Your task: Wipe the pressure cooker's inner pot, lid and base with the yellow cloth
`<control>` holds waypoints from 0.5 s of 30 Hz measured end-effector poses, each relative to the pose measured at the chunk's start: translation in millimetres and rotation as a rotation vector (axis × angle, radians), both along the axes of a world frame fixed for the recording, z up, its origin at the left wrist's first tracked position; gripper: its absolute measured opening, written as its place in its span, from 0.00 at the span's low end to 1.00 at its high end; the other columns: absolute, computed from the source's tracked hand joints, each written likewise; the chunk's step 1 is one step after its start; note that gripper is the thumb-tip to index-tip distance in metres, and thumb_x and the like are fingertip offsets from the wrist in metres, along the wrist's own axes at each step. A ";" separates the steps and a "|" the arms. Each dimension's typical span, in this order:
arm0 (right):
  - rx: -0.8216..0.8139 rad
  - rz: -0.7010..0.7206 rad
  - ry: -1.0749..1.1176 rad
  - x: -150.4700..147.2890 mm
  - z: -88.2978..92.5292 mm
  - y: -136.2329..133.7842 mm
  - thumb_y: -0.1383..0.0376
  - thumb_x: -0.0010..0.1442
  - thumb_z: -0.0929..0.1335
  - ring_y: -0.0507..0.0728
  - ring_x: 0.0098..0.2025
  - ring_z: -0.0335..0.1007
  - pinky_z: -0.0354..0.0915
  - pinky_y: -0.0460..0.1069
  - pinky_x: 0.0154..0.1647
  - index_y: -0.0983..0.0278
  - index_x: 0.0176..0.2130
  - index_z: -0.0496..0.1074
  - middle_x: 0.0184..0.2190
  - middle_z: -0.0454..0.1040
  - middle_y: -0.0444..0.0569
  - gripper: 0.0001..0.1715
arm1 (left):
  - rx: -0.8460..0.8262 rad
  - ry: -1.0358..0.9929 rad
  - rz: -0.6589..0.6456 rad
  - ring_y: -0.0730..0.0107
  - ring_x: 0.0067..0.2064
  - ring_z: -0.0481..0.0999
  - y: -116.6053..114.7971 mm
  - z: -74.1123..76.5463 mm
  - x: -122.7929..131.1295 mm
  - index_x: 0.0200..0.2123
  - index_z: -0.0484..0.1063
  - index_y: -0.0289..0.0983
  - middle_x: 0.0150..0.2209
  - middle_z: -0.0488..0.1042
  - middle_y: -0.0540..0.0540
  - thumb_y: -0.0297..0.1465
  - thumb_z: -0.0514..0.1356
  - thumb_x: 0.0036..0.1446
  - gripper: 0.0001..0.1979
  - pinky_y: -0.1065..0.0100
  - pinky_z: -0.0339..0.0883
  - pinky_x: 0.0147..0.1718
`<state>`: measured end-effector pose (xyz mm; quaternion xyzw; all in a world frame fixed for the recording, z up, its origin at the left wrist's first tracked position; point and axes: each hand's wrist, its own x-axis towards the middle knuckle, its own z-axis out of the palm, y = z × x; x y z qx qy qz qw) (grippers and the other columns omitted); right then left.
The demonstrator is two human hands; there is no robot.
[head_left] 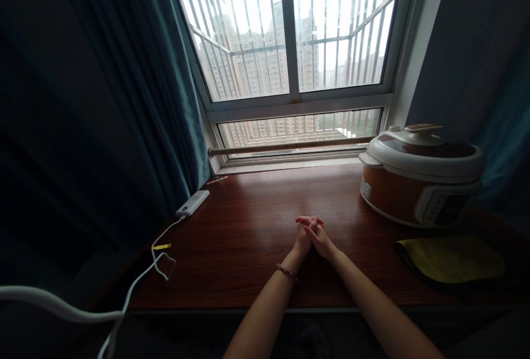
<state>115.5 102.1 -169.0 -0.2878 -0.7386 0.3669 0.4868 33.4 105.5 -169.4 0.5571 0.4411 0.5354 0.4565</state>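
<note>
We count two grips, both bare hands, no tool in either. The left grip [301,239] and right grip [323,242] are flat, fingers stretched out and pressed palm to palm, holding nothing. They rest together on the desk [248,226], about mid-width and nearer its front edge than its back edge. There is one beaded bracelet [286,272] on the left wrist, and the nails are red.

On the desk we count:
- One electric cooker [418,177], white lid shut, at the back right corner. It has one control panel on its front and one sticker on its side (the writing on both is too small to read).
- One yellow cloth [451,259], lying flat near the front right corner, just in front of the cooker and well apart from the grips.
- One white power bank [192,203], at the left edge near the back, with no brand we can read.
- One thin white cable [167,229], plugged into the power bank and trailing off the left edge. It carries one small yellow tag [161,247], which is blank as far as we can tell.

Behind the back edge are one wooden rod [290,146] across the barred window [290,27] and one teal curtain [136,72] on the left.
</note>
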 end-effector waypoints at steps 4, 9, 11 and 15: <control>0.008 0.018 0.016 -0.3 -0.1 2.2 0.51 0.61 0.57 0.59 0.49 0.64 0.59 0.55 0.53 0.62 0.49 0.68 0.45 0.69 0.52 0.25 | 0.004 -0.020 -0.021 0.63 0.35 0.74 2.6 -3.5 -1.7 0.27 0.72 0.37 0.29 0.73 0.45 0.43 0.53 0.53 0.17 0.65 0.68 0.34; 0.011 0.032 -0.006 0.7 1.8 2.9 0.51 0.61 0.57 0.59 0.49 0.64 0.60 0.55 0.51 0.61 0.51 0.66 0.45 0.69 0.52 0.26 | 0.002 -0.025 -0.038 0.64 0.34 0.74 3.7 -6.0 -2.3 0.28 0.71 0.37 0.29 0.73 0.45 0.43 0.52 0.54 0.16 0.65 0.67 0.34; 0.005 0.032 -0.011 0.7 2.3 2.6 0.51 0.62 0.57 0.59 0.49 0.64 0.60 0.55 0.52 0.61 0.51 0.66 0.45 0.69 0.52 0.26 | 0.004 -0.023 -0.044 0.64 0.34 0.73 3.6 -6.4 -2.3 0.28 0.71 0.37 0.30 0.73 0.44 0.43 0.52 0.54 0.17 0.65 0.67 0.34; -0.008 0.028 0.012 -0.6 1.4 2.1 0.51 0.61 0.57 0.59 0.49 0.64 0.60 0.56 0.52 0.62 0.50 0.67 0.45 0.69 0.52 0.26 | -0.001 -0.013 -0.047 0.64 0.33 0.73 3.3 -6.0 -2.0 0.28 0.71 0.36 0.29 0.73 0.44 0.43 0.51 0.55 0.17 0.65 0.67 0.33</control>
